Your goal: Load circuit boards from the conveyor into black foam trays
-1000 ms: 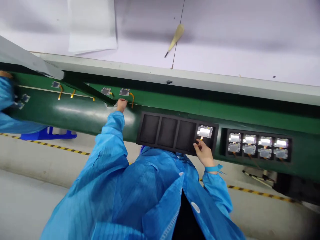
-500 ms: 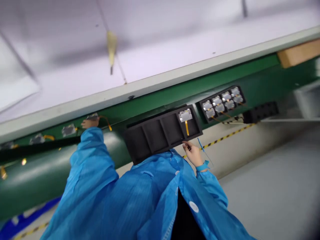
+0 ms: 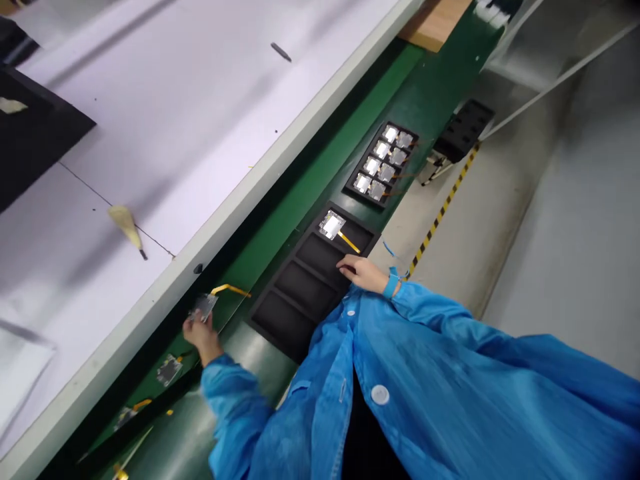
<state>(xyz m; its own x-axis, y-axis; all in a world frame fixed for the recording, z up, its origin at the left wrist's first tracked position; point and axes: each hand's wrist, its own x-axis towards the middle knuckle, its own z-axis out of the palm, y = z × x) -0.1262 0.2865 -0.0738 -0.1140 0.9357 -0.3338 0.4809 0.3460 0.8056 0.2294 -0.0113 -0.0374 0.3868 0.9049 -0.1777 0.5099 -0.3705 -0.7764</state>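
Green conveyor belt runs diagonally. Left hand pinches a small module just above it, orange ribbon tail pointing right. Right hand, fingers loosely curled, rests on the black tray.

We wear a bright blue, finely striped cleanroom smock with long sleeves, a white snap button at the front and a blue wrist strap.
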